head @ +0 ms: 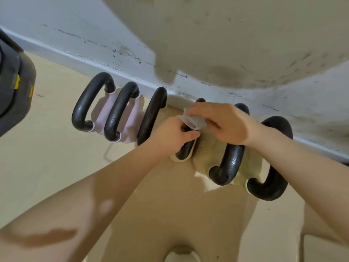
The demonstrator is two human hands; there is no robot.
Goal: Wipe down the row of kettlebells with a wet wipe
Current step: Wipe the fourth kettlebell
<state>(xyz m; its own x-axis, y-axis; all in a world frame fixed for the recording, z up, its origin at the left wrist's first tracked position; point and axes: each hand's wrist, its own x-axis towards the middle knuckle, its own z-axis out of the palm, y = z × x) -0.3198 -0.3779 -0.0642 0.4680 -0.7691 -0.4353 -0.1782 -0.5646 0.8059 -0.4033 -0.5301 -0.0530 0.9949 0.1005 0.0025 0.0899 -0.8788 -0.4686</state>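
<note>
1. Centrally, the right hand [222, 123] comes in from the right edge of the frame, its fingers curled down over a crumpled, translucent white wet wipe [193, 120] and pinching it against its thumb.
2. Just below and left of it, the left hand [173, 135] reaches up from the lower left, its fingers and thumb wrapped around the black handle [186, 150] of a kettlebell with a cream body.
3. The wipe sits at the top of that same handle, between the two hands, touching the fingertips of the left hand.
4. A row of kettlebells [151, 114] runs from the middle left of the frame down toward the right edge, along the foot of a scuffed white wall [94, 38].
5. Two on the left have pale pink bodies [105, 114]; the ones to the right have cream bodies [207, 154], and all carry thick black loop handles.
6. One handle [231, 163] stands just below the right wrist, and another [272, 174] lies further right, partly hidden behind the right forearm.
7. The floor [47, 148] is beige, and a dark grey object with yellow marks [15, 91] fills the upper left edge of the frame.
8. A large cream surface [245, 35] with dark scuffs hangs over the upper right of the frame.
</note>
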